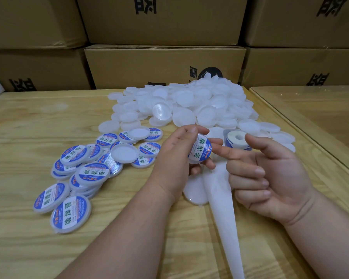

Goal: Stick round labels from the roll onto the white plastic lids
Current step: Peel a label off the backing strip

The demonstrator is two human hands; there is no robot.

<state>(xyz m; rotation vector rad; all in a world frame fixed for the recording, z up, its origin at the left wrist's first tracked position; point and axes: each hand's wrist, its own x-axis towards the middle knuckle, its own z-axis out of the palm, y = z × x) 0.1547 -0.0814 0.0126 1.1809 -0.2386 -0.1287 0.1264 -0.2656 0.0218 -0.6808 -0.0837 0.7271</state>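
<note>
My left hand (175, 158) grips a white lid (199, 151) that bears a blue and white round label, held tilted above the table. My right hand (270, 178) is beside it, palm up, index finger stretched to the lid's label and the other fingers curled, holding nothing. The label roll (236, 138) lies just behind my right fingers. Its empty white backing strip (222, 208) trails toward the table's near edge. A big heap of plain white lids (189, 103) lies at the back centre. Labelled lids (85, 170) are piled at the left.
Stacked cardboard boxes (163, 65) wall off the back of the wooden table (28, 121). A second table (320, 109) with a shiny top adjoins at the right. A plain lid (195, 192) lies under my left wrist. Bare wood shows at the front left.
</note>
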